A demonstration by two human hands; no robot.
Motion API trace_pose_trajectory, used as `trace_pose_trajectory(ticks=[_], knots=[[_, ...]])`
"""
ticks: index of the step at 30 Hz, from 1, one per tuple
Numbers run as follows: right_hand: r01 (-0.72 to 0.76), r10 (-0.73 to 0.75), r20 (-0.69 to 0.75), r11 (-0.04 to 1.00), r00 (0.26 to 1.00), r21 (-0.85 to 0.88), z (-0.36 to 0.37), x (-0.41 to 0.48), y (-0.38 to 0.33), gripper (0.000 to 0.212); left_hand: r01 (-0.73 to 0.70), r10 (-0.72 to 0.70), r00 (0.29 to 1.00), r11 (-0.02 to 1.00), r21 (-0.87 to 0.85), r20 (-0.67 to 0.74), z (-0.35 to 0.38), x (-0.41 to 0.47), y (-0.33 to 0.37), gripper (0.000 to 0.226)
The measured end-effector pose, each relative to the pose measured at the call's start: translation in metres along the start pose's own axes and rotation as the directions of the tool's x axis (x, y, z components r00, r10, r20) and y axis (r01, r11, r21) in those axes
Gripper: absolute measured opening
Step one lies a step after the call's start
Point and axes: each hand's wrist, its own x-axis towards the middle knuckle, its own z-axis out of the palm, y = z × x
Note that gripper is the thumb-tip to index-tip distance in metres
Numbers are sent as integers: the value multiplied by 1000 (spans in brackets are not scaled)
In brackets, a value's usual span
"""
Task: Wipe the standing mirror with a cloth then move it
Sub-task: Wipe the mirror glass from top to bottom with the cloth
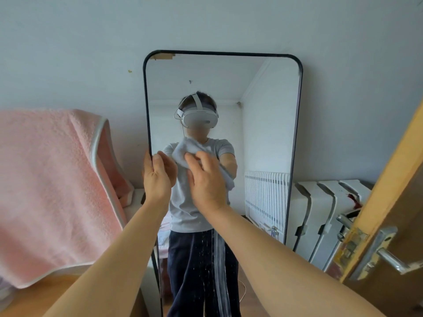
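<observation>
A tall standing mirror (270, 92) with a thin black frame leans against the pale wall in the middle of the view. My left hand (156, 177) grips the mirror's left frame edge at mid height. My right hand (207, 179) presses a light grey cloth (183, 148) flat against the glass, just right of the left hand. Most of the cloth is hidden under my hand; part shows above my fingers. White streaks and specks run down the lower glass below my right arm. The glass reflects a person in a headset.
A pink towel (50, 188) hangs over furniture at the left, close to the mirror's edge. A white radiator (320, 216) stands against the wall at the right. A wooden door (393, 179) with a metal handle (389, 257) juts in at the far right.
</observation>
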Motion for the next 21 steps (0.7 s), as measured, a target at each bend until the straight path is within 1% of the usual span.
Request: trace_pose_trajectory(ticks=[3, 6, 9, 12, 14, 15, 18, 19, 21], knots=[[80, -81, 87, 997, 993, 9, 9, 2, -18, 24, 29, -29, 1000, 999, -12, 11, -6, 1, -7, 44], [135, -133, 221, 991, 966, 6, 18, -2, -32, 32, 31, -31, 999, 999, -42, 13, -11, -4, -5, 41], [168, -166, 273, 986, 948, 16, 19, -11, -32, 29, 74, -74, 997, 996, -57, 6, -16, -8, -7, 41], [231, -220, 284, 973, 933, -4, 13, -21, -21, 26, 105, -104, 994, 994, -42, 14, -17, -11, -13, 40], [260, -238, 285, 965, 929, -41, 6, -26, -11, 24, 106, -107, 994, 994, -31, -15, -15, -13, -14, 38], [253, -229, 274, 966, 934, -55, 0, -29, -5, 25, 106, -107, 994, 994, -22, -33, -14, -14, -14, 37], [180, -159, 235, 981, 959, -71, -19, -34, 16, 38, 88, -88, 994, 996, -7, -64, -10, -18, -10, 31], [158, -140, 215, 985, 966, -69, -26, -35, 24, 38, 84, -83, 994, 997, -1, -71, -8, -20, -10, 31], [114, -103, 152, 992, 983, -62, -38, -37, 40, 31, 78, -77, 993, 997, 12, -87, -7, -21, -11, 32]])
